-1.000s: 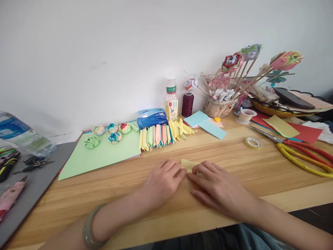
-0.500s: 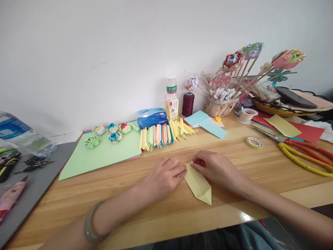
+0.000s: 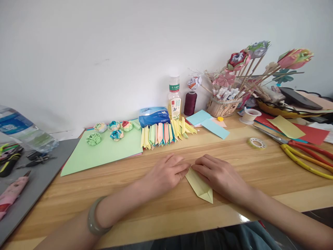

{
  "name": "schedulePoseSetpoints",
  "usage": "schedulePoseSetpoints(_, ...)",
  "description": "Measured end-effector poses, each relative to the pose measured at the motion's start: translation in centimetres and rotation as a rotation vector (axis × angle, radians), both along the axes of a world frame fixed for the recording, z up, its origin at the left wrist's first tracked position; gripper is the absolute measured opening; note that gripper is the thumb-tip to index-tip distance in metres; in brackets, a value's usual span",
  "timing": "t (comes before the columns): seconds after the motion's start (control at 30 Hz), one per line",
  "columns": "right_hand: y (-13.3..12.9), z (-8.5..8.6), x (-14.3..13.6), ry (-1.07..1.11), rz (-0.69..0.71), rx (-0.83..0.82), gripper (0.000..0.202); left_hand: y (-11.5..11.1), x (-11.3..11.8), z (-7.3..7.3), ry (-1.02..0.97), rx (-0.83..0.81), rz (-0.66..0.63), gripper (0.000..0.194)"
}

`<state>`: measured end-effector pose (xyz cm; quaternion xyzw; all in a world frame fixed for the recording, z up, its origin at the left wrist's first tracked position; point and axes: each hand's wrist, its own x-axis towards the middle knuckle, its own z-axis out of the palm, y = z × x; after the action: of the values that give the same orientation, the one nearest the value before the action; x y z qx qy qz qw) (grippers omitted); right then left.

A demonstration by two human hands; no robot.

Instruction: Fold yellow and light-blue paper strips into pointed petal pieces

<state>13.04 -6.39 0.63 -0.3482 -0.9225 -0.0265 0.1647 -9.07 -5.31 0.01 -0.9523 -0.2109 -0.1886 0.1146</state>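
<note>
A folded pale yellow paper [image 3: 199,185] lies on the wooden table, its pointed lower end toward the table's front edge. My left hand [image 3: 168,173] has its fingertips on the paper's upper left end. From the right, my right hand [image 3: 217,173] presses its closed fingers on the upper end and right side, hiding part of the sheet. The fingertips of both hands nearly meet at the top of the paper. Behind them stands a row of folded coloured paper strips [image 3: 158,134].
Paper flowers [image 3: 116,134] rest on green sheets [image 3: 104,158] at the left. Large scissors [image 3: 286,141], a tape roll [image 3: 257,143] and a thread spool [image 3: 250,115] lie at the right. Behind stand a bottle [image 3: 174,100], purple thread [image 3: 190,103] and a basket [image 3: 223,107].
My right hand's fingers have moved over the paper's top end and flattened down, covering more of its right side. The camera view has shifted slightly.
</note>
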Motion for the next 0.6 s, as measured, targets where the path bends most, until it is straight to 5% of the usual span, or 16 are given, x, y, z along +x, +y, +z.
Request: schedulePoseSetpoints(0.6, 0.06, 0.64, 0.68, -0.026, 0.119, -0.065, 0.023, 0.54, -0.24, 0.1, 0.101, -0.039, -0.015, 0.033)
